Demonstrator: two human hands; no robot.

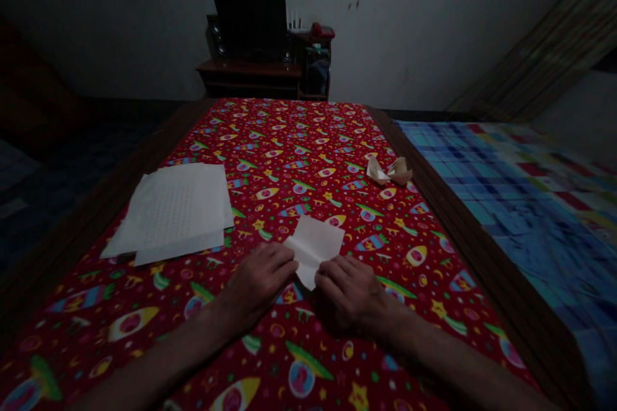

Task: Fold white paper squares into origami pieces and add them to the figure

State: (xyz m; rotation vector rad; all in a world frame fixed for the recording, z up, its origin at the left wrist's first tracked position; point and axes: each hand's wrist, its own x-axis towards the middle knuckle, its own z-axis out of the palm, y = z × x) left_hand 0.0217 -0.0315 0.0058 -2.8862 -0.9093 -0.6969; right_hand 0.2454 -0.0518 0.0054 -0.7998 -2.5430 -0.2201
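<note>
A creased white paper sheet (314, 247) lies on the red rocket-print tablecloth (289, 141), between my two hands. My left hand (260, 286) grips its left edge, and my right hand (349, 292) presses on its lower right part, with the fingers over the paper. Part of the sheet is hidden under my fingers. Left of my hands lies a stack of handwritten white paper (173, 209), not touching either hand. Further off at the right sits a crumpled, folded cream paper piece (389, 171).
Brown wooden edges (486, 250) border the tablecloth. Beyond the right edge lies a blue checked cloth (511, 218). At the far end stands a wooden desk (248, 74) with a dark monitor (250, 26), speakers and a red object (322, 31).
</note>
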